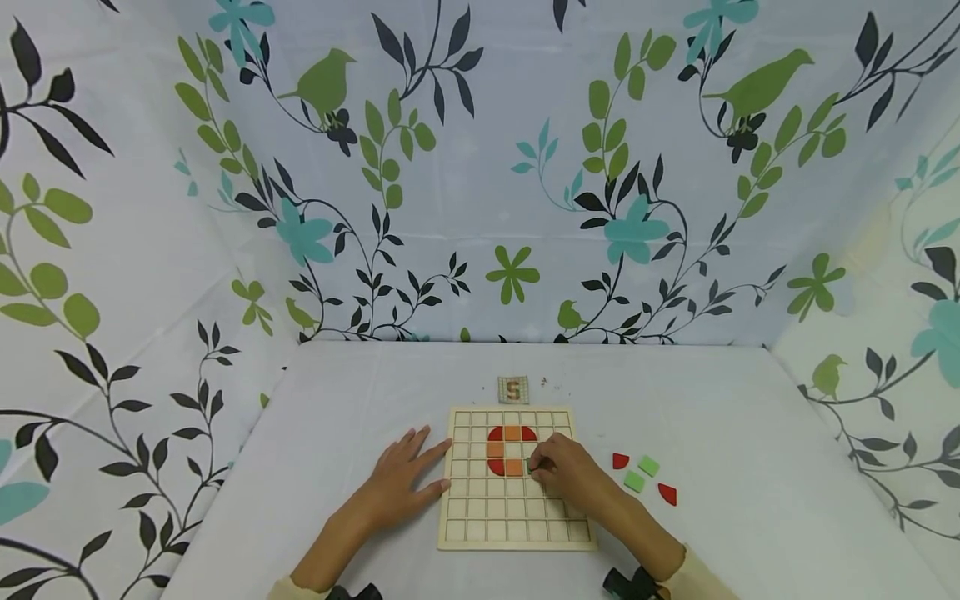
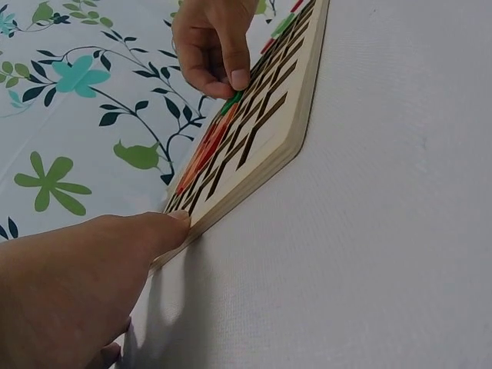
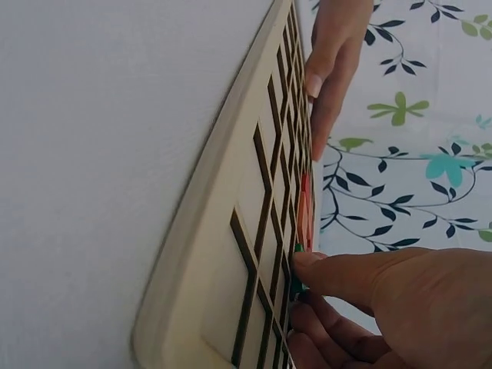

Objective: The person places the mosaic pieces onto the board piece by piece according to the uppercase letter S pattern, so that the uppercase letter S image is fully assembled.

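A square wooden grid board [image 1: 517, 529] lies on the white table. In its upper middle cells sit red quarter-round tiles [image 1: 496, 467] and orange square tiles [image 1: 513, 467]. My right hand [image 1: 570, 475] pinches a small green tile [image 3: 298, 269] between thumb and fingers, at the cell right of the lower orange tile. The fingertips hide part of that tile. With fingers spread, my left hand [image 1: 401, 479] rests along the board's left edge. Its thumb [image 2: 169, 229] touches the rim in the left wrist view.
Right of the board lie two loose green tiles [image 1: 634, 481] and two red ones [image 1: 667, 494]. A small patterned card [image 1: 513, 389] lies beyond the board's far edge. Behind the table hangs a cloth [image 1: 465, 167] printed with leaves and birds.
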`<state>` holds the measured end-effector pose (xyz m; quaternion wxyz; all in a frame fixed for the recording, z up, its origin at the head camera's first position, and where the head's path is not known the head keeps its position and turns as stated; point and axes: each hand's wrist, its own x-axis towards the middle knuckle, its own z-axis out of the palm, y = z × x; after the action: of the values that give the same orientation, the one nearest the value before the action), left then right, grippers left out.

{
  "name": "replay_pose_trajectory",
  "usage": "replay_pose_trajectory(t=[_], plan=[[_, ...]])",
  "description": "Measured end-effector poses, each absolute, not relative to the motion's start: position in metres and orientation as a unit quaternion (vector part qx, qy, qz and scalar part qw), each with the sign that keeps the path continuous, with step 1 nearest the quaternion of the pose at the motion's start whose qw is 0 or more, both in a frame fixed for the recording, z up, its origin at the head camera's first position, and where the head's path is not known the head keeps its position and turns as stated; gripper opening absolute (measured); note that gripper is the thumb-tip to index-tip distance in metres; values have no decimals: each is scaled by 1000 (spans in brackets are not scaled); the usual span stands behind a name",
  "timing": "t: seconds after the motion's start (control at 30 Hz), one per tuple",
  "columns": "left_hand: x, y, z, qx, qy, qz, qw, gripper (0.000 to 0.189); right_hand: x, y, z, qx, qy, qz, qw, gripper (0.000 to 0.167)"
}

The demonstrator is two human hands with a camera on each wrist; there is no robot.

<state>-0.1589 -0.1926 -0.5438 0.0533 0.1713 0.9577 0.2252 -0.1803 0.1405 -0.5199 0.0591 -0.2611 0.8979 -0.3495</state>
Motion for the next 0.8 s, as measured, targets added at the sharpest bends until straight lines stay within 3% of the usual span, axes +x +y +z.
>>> replay_pose_trajectory(t=[0.8], plan=[[-159,-192,-542,168,956,234,58,65,-175,142,-518,-250,907,-332,66,11]])
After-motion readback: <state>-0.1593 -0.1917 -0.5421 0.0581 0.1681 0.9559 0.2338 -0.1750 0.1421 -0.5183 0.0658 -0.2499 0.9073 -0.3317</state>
